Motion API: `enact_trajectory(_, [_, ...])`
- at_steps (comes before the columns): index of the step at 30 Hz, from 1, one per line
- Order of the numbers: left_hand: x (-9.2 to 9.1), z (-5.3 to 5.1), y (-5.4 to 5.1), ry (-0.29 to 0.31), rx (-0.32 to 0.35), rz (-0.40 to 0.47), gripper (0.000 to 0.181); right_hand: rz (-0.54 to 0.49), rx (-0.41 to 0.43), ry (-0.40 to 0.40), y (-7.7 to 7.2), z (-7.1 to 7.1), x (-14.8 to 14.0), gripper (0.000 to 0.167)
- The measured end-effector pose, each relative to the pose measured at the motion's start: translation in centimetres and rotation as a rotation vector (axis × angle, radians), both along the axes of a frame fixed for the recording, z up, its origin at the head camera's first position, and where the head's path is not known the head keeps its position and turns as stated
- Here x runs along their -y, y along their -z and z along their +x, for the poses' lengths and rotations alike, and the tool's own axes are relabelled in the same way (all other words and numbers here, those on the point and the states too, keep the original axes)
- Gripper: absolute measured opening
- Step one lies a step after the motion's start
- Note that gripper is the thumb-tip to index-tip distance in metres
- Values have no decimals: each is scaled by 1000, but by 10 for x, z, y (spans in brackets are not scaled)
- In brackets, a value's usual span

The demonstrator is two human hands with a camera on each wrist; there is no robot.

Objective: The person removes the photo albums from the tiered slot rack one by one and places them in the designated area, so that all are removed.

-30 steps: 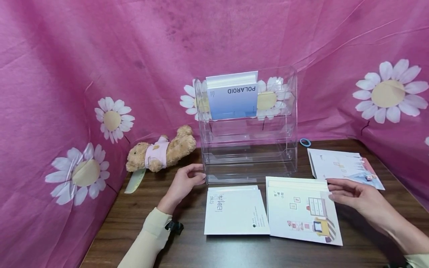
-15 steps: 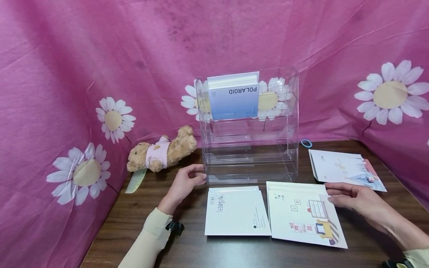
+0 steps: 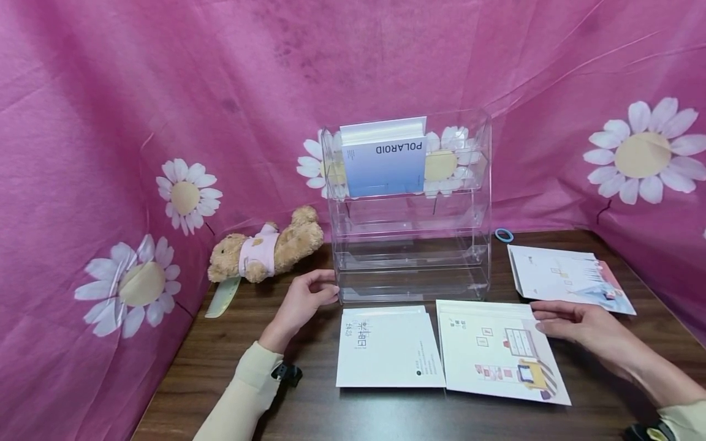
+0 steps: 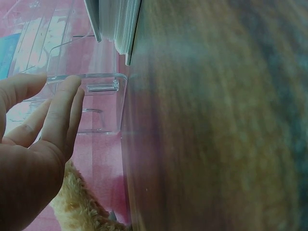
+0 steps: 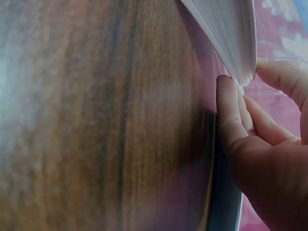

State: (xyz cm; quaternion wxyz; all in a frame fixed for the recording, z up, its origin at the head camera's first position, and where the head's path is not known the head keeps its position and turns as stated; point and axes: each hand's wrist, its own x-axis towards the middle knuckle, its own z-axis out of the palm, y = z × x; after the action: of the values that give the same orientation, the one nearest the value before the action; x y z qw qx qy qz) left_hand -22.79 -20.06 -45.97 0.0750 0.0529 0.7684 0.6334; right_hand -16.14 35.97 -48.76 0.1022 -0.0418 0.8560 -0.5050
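My right hand (image 3: 592,334) pinches the right edge of a white book (image 3: 496,349) with a furniture drawing on its cover, thumb above and fingers beneath. In the right wrist view, the pages of the book (image 5: 231,33) fan out between thumb and fingers, its held edge raised off the table. A second white book (image 3: 388,352) lies flat to its left. My left hand (image 3: 300,306), fingers fairly straight, touches the lower left side of a clear acrylic tiered rack (image 3: 410,288). In the left wrist view its fingertips (image 4: 72,82) meet the rack's edge.
A blue POLAROID book (image 3: 383,165) stands upside down in the rack's top tier. Another white book (image 3: 568,278) lies at the right, near a blue ring (image 3: 504,235). A teddy bear (image 3: 265,251) and a comb (image 3: 223,297) lie at the left. Pink flowered cloth (image 3: 248,73) hangs behind.
The right-hand book has turned slightly, its lower right corner shifting right and its top edge moving nearer me; the right hand still holds it. The left hand stays at the rack.
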Motion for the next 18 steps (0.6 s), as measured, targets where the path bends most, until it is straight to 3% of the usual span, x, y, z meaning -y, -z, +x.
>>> enact_trajectory(4, [0, 0, 0, -8, 13, 6, 39, 25, 12, -13, 0, -4, 2, 55])
enact_trajectory(18, [0, -1, 0, -1, 22, 12, 40, -27, -14, -81, 6, -9, 2, 48])
